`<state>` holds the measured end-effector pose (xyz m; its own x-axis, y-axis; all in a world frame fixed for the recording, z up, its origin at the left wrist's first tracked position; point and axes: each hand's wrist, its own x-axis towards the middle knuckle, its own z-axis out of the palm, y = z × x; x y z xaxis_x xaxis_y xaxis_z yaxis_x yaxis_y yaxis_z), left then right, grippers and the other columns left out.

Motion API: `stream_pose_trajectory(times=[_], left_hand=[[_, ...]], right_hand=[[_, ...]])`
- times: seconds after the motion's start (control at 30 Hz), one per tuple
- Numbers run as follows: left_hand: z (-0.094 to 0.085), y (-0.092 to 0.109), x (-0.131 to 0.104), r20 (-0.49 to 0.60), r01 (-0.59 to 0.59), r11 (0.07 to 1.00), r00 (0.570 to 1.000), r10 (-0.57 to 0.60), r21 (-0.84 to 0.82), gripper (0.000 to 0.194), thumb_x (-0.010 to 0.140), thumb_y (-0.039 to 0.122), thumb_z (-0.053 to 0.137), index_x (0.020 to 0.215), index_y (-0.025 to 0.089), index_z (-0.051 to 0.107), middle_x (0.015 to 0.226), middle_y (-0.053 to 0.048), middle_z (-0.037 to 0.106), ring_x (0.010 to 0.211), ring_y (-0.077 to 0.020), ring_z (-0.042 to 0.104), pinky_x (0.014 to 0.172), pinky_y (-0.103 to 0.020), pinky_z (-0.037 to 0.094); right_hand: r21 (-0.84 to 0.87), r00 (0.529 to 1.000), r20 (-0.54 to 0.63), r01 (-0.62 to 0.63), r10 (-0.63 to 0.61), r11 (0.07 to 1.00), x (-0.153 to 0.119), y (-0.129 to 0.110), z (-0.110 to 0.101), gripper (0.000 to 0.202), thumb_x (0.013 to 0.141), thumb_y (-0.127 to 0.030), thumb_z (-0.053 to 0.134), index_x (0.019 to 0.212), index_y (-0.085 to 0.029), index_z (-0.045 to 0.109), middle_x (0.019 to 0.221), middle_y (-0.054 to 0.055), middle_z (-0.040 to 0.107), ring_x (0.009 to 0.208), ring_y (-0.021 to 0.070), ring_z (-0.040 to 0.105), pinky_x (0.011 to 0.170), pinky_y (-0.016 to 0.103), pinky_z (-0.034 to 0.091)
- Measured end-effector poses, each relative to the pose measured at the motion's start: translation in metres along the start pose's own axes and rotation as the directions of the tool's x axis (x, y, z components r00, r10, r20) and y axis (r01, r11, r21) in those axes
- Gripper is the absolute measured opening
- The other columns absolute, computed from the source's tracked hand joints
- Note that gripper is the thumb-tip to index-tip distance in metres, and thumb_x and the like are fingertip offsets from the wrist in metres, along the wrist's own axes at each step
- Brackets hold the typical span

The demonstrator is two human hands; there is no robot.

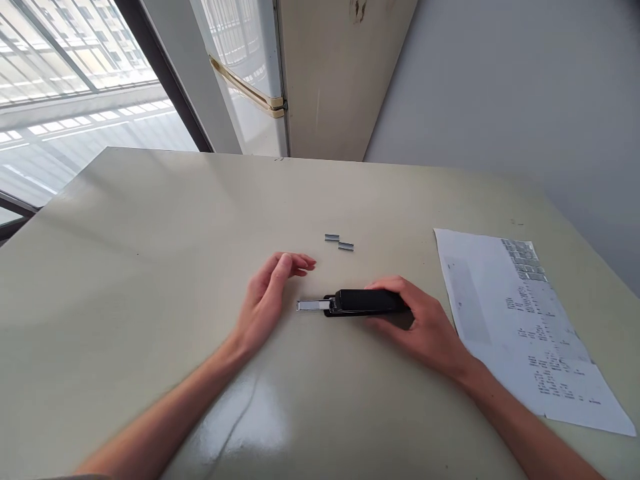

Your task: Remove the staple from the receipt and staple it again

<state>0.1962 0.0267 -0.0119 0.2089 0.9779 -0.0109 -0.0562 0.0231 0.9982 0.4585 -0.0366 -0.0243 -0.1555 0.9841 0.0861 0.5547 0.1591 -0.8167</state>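
Note:
A black stapler (370, 302) lies on the table, its metal staple tray (313, 305) sticking out to the left. My right hand (417, 320) is wrapped round the stapler's right end, thumb on the near side and fingers on the far side. My left hand (270, 290) rests just left of the tray, not touching it, with its fingers loosely bent, partly apart and nothing seen in them. Beyond the stapler lie two short staple strips, one (332, 237) slightly farther left than the other (346, 247).
Printed paper sheets (470, 300) lie on the right of the pale table (165, 220), close to my right forearm. Past the table's far edge stand a fridge (330, 80) and a grey wall (500, 87). A window (75, 60) is at the far left.

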Motion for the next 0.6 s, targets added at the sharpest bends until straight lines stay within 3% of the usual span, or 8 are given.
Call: stream_pose_trajectory(times=[0.07, 0.17, 0.3, 0.43, 0.6], left_hand=[[0.001, -0.003, 0.001, 0.08, 0.068, 0.988, 0.995, -0.057, -0.142, 0.039, 0.106, 0.052, 0.054, 0.098, 0.019, 0.073, 0.117, -0.01, 0.074, 0.118, -0.0268, 0.066, 0.109, -0.04, 0.048], [0.004, -0.005, 0.001, 0.163, 0.189, 0.896, 0.978, -0.133, -0.401, 0.035, 0.103, 0.047, 0.062, 0.096, 0.017, 0.076, 0.11, -0.011, 0.076, 0.113, -0.0259, 0.069, 0.104, -0.038, 0.052], [0.007, -0.004, -0.004, 0.279, 0.391, 0.573, 0.92, -0.276, -0.721, 0.027, 0.103, 0.034, 0.061, 0.091, 0.014, 0.075, 0.1, -0.01, 0.075, 0.098, -0.0222, 0.073, 0.096, -0.035, 0.058], [0.004, 0.0, -0.005, 0.288, 0.421, 0.343, 0.881, -0.375, -0.84, 0.033, 0.107, 0.027, 0.051, 0.09, 0.009, 0.072, 0.09, -0.01, 0.07, 0.087, -0.02, 0.073, 0.087, -0.031, 0.061], [-0.003, 0.004, -0.001, 0.237, 0.38, 0.239, 0.851, -0.469, -0.893, 0.031, 0.108, 0.022, 0.046, 0.089, 0.01, 0.068, 0.085, -0.009, 0.067, 0.08, -0.0187, 0.072, 0.08, -0.03, 0.062]], right_hand=[[-0.024, 0.999, -0.008, -0.044, 0.043, 0.999, -0.001, -0.004, 0.0, 0.026, 0.093, -0.049, 0.074, 0.11, -0.03, 0.068, 0.108, 0.002, 0.074, 0.092, 0.0228, 0.066, 0.077, 0.034, 0.051], [0.072, 0.965, 0.036, -0.261, 0.259, 0.963, -0.002, -0.017, -0.002, 0.034, 0.09, -0.058, 0.074, 0.106, -0.029, 0.069, 0.093, 0.002, 0.073, 0.079, 0.0214, 0.063, 0.067, 0.032, 0.048], [0.272, 0.862, 0.196, -0.506, 0.468, 0.818, -0.001, -0.037, 0.0, 0.048, 0.086, -0.066, 0.075, 0.113, -0.027, 0.07, 0.093, 0.002, 0.071, 0.084, 0.0218, 0.063, 0.072, 0.031, 0.049], [0.452, 0.749, 0.446, -0.661, 0.491, 0.599, 0.006, -0.052, 0.009, 0.055, 0.084, -0.067, 0.077, 0.116, -0.023, 0.07, 0.097, 0.002, 0.069, 0.081, 0.0182, 0.065, 0.073, 0.028, 0.051], [0.51, 0.687, 0.539, -0.727, 0.488, 0.46, 0.009, -0.063, 0.017, 0.048, 0.087, -0.061, 0.079, 0.11, -0.019, 0.075, 0.087, 0.001, 0.065, 0.073, 0.0138, 0.061, 0.067, 0.024, 0.054]])
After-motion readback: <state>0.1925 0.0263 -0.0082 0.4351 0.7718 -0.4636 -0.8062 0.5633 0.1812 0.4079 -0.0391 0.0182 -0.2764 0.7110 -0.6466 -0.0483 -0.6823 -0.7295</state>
